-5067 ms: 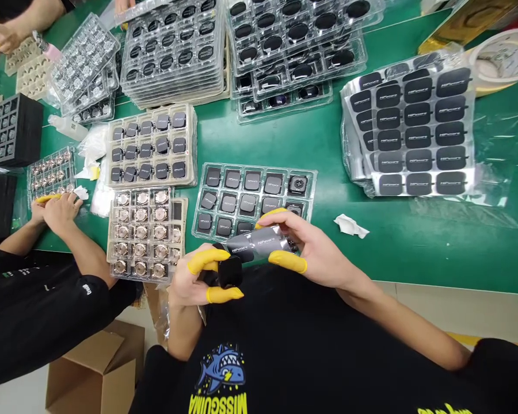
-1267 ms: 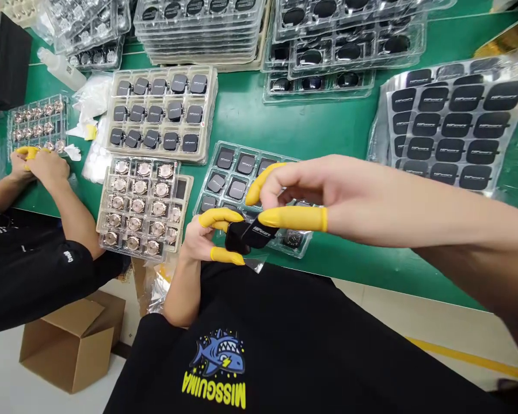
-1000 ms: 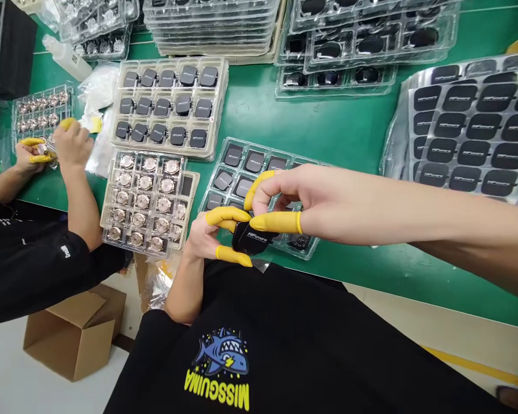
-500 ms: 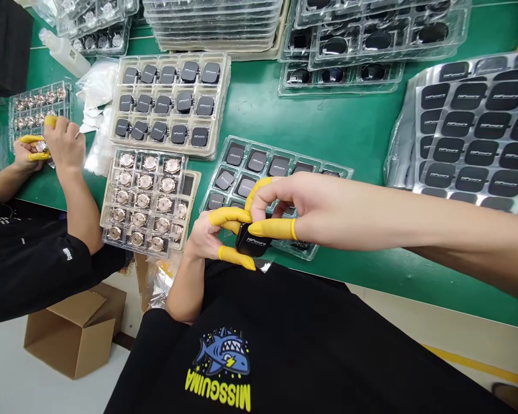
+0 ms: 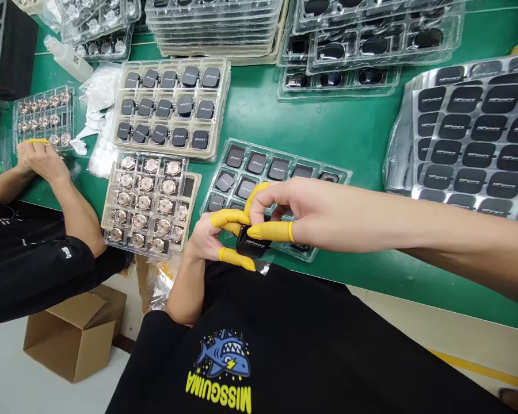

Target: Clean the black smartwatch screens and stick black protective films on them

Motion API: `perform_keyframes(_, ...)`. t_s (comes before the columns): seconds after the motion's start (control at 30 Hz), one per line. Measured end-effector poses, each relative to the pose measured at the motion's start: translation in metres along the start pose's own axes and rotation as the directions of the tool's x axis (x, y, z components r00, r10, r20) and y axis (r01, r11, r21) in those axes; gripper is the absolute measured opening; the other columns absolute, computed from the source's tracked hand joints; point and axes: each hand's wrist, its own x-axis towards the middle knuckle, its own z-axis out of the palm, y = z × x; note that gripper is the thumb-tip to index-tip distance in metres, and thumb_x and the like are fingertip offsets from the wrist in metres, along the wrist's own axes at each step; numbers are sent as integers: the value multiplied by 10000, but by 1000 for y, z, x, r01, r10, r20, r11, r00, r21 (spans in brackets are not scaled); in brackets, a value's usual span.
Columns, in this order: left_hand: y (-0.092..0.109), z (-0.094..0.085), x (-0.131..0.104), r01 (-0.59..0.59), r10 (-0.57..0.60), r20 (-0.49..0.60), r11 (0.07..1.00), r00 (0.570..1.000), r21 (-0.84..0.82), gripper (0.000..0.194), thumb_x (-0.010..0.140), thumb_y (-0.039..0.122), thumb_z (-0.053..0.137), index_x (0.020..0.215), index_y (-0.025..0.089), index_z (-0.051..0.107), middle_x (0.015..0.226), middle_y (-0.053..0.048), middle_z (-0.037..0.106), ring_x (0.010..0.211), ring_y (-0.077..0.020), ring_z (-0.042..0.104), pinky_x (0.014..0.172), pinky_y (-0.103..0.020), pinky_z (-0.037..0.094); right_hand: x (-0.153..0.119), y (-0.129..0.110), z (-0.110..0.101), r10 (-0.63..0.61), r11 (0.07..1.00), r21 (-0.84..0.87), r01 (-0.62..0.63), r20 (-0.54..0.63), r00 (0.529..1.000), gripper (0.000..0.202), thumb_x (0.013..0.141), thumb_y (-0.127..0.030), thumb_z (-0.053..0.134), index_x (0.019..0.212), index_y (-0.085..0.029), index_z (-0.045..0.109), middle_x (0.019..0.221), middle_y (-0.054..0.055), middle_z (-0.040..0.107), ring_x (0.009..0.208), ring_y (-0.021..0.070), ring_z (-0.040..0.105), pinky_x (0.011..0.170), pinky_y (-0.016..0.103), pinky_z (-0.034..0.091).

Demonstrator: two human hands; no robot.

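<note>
Between my hands, in front of my shirt, is a black, rounded-square smartwatch body with "HiFuture" lettering on its face. My left hand, with yellow finger cots, is closed round its left side, thumb at the lower edge. From the right, my right hand pinches its top edge between a cotted thumb and forefinger. A small piece of clear film sticks out below it. Right behind my hands lies a clear tray of similar black pieces, partly hidden by my right hand.
Left stand a tray of rose-gold watch parts and a fuller tray of black pieces. HiFuture film sheets lie right. Stacked clear trays line the back. A co-worker's hands work at far left; a cardboard box sits below.
My hands keep the same grip on the smartwatch body with hardly any movement. The co-worker's raised hand has come down over the other hand. The view has shifted slightly.
</note>
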Motion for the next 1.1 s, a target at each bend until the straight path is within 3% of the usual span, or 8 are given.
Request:
perform_keyframes(0.17,-1,-1,0,-16,16,1,998,1000,-64,1005,505,744,1074,1309,197,824,777,10,823,635,-157,768,665,-251,662,2,-4,-2,84,996,-43,-83,18,996,70,965,-247,837,931,-272,781,792,-17,747,472,114,568,395,288,359)
perform_keyframes(0.4,-5,-2,-2,12,-11,11,1000,1000,-10,1004,484,787,1060,1260,189,841,751,11,807,614,-154,748,640,-256,648,2,-1,-3,27,1000,-7,-27,28,999,106,955,-302,878,941,-273,777,696,-29,690,449,108,512,413,303,296)
perform_keyframes(0.63,-1,-1,4,-73,72,-18,993,997,-87,945,561,700,1076,1329,208,831,807,11,838,668,-147,782,684,-223,656,7,-16,0,196,975,-108,-193,22,980,86,935,-276,842,920,-257,759,700,-22,675,460,116,514,424,297,298)
perform_keyframes(0.83,-4,-1,0,-20,20,1,1000,1000,23,937,566,838,1008,1215,180,853,745,11,807,622,-150,754,639,-238,645,7,-32,2,323,934,-164,-317,15,946,86,914,-232,824,946,-241,744,782,-19,675,516,111,496,486,300,311)
perform_keyframes(1.1,-6,-1,-5,36,-36,5,999,999,29,983,541,828,1028,1250,173,840,736,15,792,606,-150,738,647,-257,653,10,-31,5,299,939,-176,-297,-16,954,108,886,-151,783,894,-248,736,721,-31,653,501,120,504,476,307,322)
